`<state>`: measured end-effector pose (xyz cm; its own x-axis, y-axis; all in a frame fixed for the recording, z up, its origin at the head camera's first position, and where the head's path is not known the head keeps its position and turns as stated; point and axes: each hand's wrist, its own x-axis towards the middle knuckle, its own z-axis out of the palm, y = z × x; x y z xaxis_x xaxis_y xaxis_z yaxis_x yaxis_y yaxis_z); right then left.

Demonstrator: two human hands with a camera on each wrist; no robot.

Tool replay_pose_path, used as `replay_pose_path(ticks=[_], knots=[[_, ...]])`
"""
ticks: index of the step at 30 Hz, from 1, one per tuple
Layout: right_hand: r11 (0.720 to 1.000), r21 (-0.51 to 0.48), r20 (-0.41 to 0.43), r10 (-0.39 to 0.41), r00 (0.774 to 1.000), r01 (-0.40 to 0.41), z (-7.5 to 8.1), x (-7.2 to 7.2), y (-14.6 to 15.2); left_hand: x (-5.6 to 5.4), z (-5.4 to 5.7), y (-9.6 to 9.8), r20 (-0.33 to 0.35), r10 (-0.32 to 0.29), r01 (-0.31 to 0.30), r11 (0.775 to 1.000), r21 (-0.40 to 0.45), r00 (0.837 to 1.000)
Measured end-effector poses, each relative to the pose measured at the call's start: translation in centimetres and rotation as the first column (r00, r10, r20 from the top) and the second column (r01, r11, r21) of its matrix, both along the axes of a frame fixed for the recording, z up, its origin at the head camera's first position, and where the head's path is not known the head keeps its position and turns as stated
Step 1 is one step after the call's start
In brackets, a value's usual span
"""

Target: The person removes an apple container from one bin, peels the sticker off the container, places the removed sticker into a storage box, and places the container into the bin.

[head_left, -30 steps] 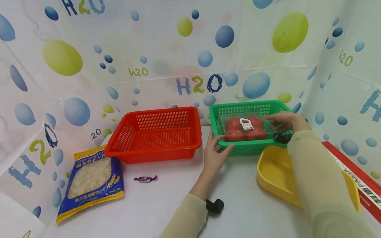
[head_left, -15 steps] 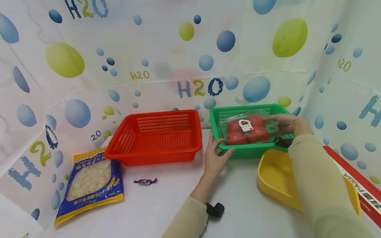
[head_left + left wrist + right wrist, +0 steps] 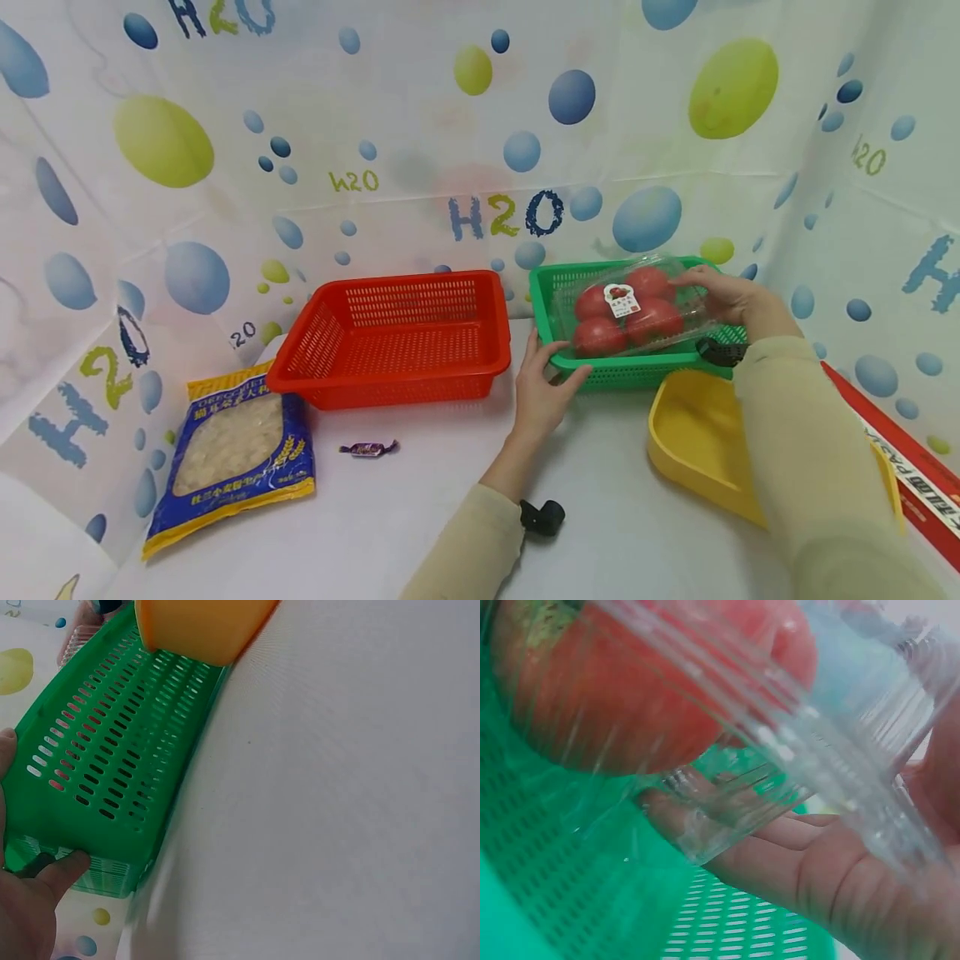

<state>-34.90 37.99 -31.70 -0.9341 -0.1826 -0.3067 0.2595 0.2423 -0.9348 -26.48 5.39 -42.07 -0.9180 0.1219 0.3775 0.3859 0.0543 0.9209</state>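
Observation:
A clear plastic box of tomatoes [image 3: 628, 321] with a white label sits tilted in the green basket [image 3: 615, 375], its right end raised. My right hand [image 3: 726, 297] grips that raised end; in the right wrist view its fingers [image 3: 757, 862] reach under the clear plastic, below a tomato [image 3: 637, 697]. At the basket's front left corner, my left hand [image 3: 542, 396] holds the rim. The left wrist view shows one of its fingers [image 3: 67, 871] against the end wall of the basket [image 3: 105, 832].
To the left stands a red basket [image 3: 405, 392]. A blue and yellow pasta bag [image 3: 232, 450] leans near it, with a small purple wrapped candy [image 3: 368, 449] in front. Under my right forearm is a yellow tray [image 3: 693, 433], beside a long red package [image 3: 922, 500].
My right hand has lifted the right end of the tomato box, which now sits tilted and turned. My left hand stays on the green basket's corner.

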Motion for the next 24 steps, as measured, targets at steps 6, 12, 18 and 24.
replay_pose_path(ticks=[6, 12, 18, 24], knots=[[1.0, -0.009, -0.07, -0.028, 0.997, 0.028, 2.3, 0.7, 0.6, 0.0, -0.1, 0.1, 0.009, -0.016, 0.016, 1.0, 0.014, 1.0], [0.997, -0.025, -0.092, -0.079, 0.993, 0.077, 5.4, 2.0, 0.1, -0.1, 0.3, -0.3, -0.008, -0.006, 0.006, 1.0, -0.029, 1.0], [0.98, -0.196, -0.151, -0.066, 0.986, 0.036, 8.1, 3.5, -1.1, 0.3, 2.0, -0.9, -0.031, 0.012, -0.015, 0.997, -0.08, 0.999], [0.904, -0.4, -0.223, 0.06, 0.973, -0.148, 9.4, 5.4, -2.2, 1.9, 4.3, -2.0, 0.011, -0.039, 0.039, 0.999, 0.034, 0.999]])
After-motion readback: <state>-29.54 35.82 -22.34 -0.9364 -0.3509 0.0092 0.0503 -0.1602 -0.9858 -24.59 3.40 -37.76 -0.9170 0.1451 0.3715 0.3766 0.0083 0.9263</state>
